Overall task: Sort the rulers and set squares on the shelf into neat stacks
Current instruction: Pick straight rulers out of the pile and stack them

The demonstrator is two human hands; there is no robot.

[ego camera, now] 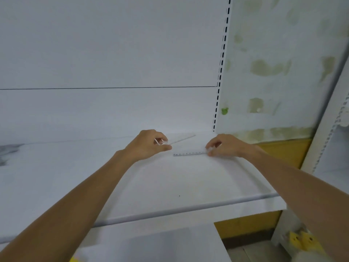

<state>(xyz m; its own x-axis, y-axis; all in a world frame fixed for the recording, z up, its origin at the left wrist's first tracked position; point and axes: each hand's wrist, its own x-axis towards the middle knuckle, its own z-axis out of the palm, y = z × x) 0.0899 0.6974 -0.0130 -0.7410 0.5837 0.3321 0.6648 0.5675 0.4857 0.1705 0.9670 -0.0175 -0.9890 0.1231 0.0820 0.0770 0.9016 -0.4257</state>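
Note:
A clear plastic ruler [188, 153] with dark scale marks lies flat on the white shelf [151, 178], near the back right corner. My right hand [224, 145] pinches its right end with thumb and fingers. A clear set square [181, 138] lies behind it against the back wall, hard to see on the white. My left hand [151, 145] holds the set square's left corner, with a thin clear edge showing between its fingers.
The slotted upright [220, 72] and a stained side panel [273, 72] close the shelf on the right. A rounded front rail [188, 207] marks the shelf edge. A grey smudge [9, 150] lies at far left. Yellow items [304, 241] sit below right.

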